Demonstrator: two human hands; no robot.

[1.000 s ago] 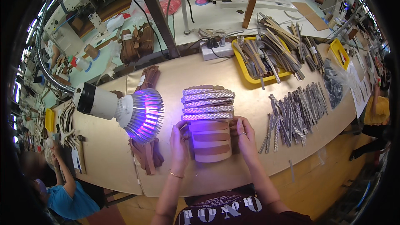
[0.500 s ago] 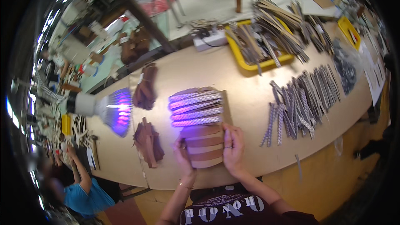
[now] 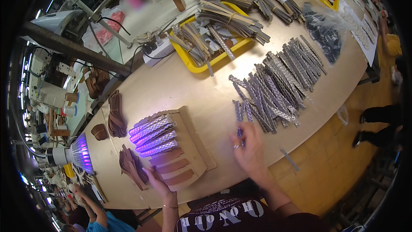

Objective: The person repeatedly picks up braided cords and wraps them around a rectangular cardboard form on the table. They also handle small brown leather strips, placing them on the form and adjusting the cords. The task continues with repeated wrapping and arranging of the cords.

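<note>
A tan board [image 3: 195,134] lies on the workbench in front of me. On it are several silver braided strips [image 3: 152,135], lit violet, and below them three brown leather strips [image 3: 172,166]. My left hand [image 3: 158,182] rests on the board's near left edge, fingers apart, beside a heap of brown leather pieces [image 3: 128,166]. My right hand [image 3: 251,151] is stretched out to the right of the board. It is blurred, and its fingertips pinch the near end of one strip from the large spread of braided strips [image 3: 279,83].
A lamp with a violet glow [image 3: 79,154] stands at the left. A yellow tray [image 3: 193,63] of bundled strips, a power strip [image 3: 158,51] and a bag of dark pieces [image 3: 326,34] lie farther back. Other people are at the lower left [image 3: 96,220] and right [image 3: 390,43].
My right hand has left the board's right side and reached right to the braided strip pile. The left hand stays at the board. The view has shifted right.
</note>
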